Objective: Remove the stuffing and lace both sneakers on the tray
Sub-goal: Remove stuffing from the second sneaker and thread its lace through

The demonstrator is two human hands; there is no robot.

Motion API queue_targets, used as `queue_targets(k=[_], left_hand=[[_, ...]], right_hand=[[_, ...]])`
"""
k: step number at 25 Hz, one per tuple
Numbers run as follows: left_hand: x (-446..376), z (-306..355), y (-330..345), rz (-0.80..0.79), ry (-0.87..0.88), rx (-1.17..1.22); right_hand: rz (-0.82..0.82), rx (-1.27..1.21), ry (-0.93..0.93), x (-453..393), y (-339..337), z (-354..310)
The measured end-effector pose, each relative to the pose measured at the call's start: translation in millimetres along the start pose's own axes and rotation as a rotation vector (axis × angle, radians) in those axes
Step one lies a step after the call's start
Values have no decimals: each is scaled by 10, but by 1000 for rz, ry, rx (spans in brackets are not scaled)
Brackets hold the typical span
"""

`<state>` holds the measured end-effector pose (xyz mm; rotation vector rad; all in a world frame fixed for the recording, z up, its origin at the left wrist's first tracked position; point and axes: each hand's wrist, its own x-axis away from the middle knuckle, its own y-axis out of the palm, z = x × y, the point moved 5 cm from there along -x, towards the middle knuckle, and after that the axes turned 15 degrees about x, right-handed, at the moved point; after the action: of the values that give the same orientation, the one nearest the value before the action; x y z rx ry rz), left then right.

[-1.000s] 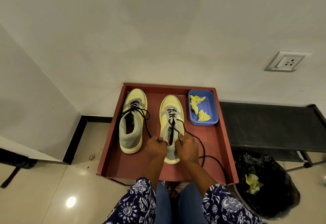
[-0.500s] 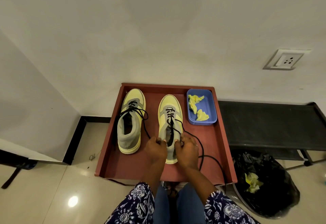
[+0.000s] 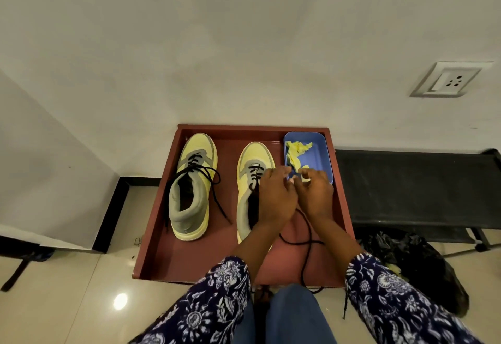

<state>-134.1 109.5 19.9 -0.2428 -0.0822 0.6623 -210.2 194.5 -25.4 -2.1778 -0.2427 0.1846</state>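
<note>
Left to right, I see a black skirting strip on the floor, then the red tray. At the tray's 9 o'clock lies the left sneaker, partly laced, its lace ends loose. The right sneaker lies at centre, its heel hidden by my left hand. My right hand is just beside it; both sets of fingers are curled close together, seemingly pinching the black lace, though I cannot tell the grip exactly. At 1 o'clock a blue tub holds yellow stuffing, partly blocked by the hands. Further right: a dark bench, a black bag, a wall socket.
</note>
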Motion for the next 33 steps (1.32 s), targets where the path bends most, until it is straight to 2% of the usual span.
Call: queue_targets(k=[3,6,10,13,16,19,28,33], left_hand=[[-173,29,206,-97,-17,-58],[-299,-55,368,-179,-70,-134],[-391,-224,569,-326,-100,-239],[-429,-312,623,-364,-116,-280],[-435,-374,627,-383,-137,-292],[-443,-382,609,-372,-159,-287],[-395,-209,459,-311,-203,-218],[-385,-100,217,-197,-181,-185]], right_hand=[[33,30,7,-258,-63,164],[-16,75,23,-437,-58,310],[-222,248,-135,-617,156,355],[-471,531,-246,-666,365,312],[-571,703,-253,-673,466,312],[-536,633,-190,-671,437,293],[-235,257,-68,-588,58,137],[-198,146,-48,-460,-52,-146]])
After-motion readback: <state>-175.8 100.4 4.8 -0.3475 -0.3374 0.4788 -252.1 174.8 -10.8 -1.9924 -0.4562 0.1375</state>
